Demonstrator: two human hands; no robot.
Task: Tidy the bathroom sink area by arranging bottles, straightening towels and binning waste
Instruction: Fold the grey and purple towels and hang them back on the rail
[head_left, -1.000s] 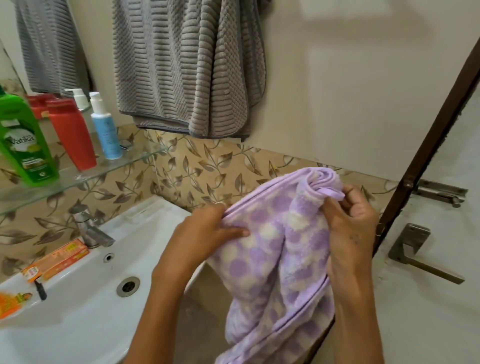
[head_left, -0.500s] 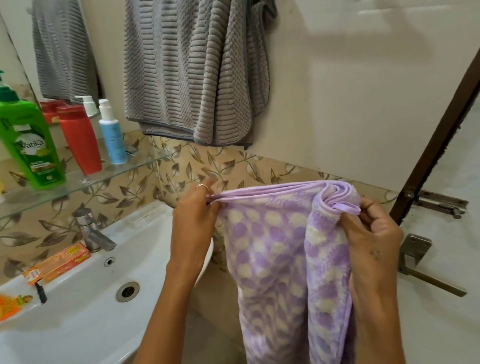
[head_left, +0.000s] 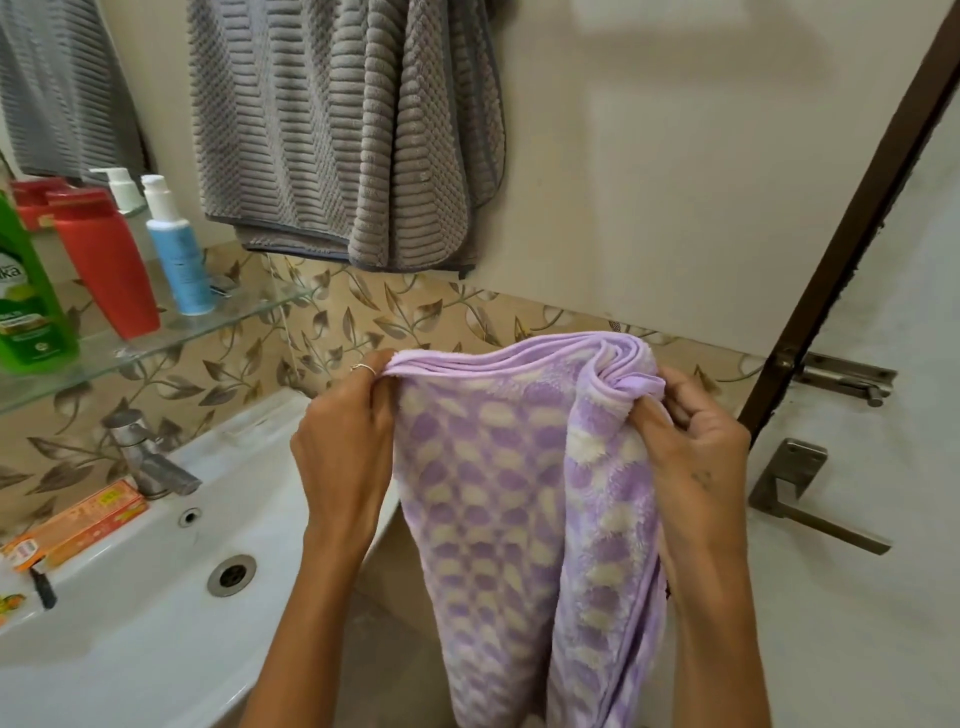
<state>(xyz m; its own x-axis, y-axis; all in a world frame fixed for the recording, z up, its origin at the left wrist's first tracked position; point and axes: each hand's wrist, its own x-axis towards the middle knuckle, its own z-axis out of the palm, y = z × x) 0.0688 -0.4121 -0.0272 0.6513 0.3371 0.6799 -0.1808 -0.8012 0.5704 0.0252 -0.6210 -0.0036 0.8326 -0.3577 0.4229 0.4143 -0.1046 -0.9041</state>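
A purple and cream spotted towel (head_left: 498, 493) hangs folded in front of me, to the right of the sink. My left hand (head_left: 343, 447) pinches its top left corner and my right hand (head_left: 691, 447) grips the bunched top right corner, so the top edge is stretched between them. A grey ribbed towel (head_left: 337, 135) hangs on the wall above. On the glass shelf (head_left: 156, 343) at left stand a green bottle (head_left: 26, 306), a red bottle (head_left: 109, 260) and a blue pump bottle (head_left: 176, 249).
The white sink (head_left: 130, 623) with its tap (head_left: 140, 457) is at lower left; an orange box (head_left: 78, 525) lies on its rim. A brown door frame (head_left: 852, 218), a latch (head_left: 841, 374) and a door handle (head_left: 810, 493) are at right.
My left hand moved from the towel's middle to its top left corner, and both hands pulled apart, spreading the top edge flat. The towel now hangs straighter.
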